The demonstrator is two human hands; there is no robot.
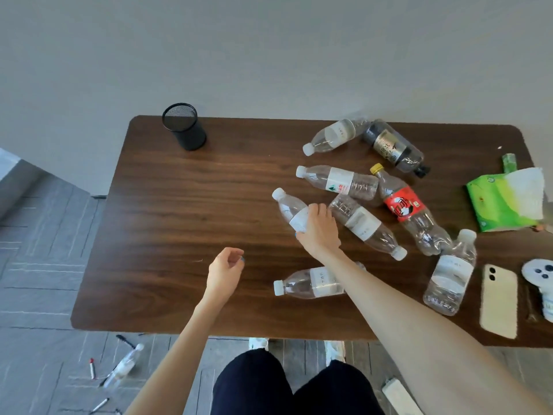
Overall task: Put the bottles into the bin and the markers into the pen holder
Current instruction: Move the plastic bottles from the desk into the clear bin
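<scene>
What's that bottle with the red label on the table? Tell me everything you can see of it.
The red-labelled bottle is clear plastic with a yellow cap and a red wrap printed in white and black. It looks empty, and its lower body is crumpled. It lies on its side on the brown table, cap toward the far edge. Its shoulder seems to rest against the base of a clear bottle with green and red print beside it.

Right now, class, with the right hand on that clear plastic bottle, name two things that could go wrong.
1. The right hand grips a clear white-capped plastic bottle beside a neighbouring clear bottle; lifting may set that one rolling.
2. The forearm crosses above a third clear bottle near the table's front edge; it might get swept off.
</scene>
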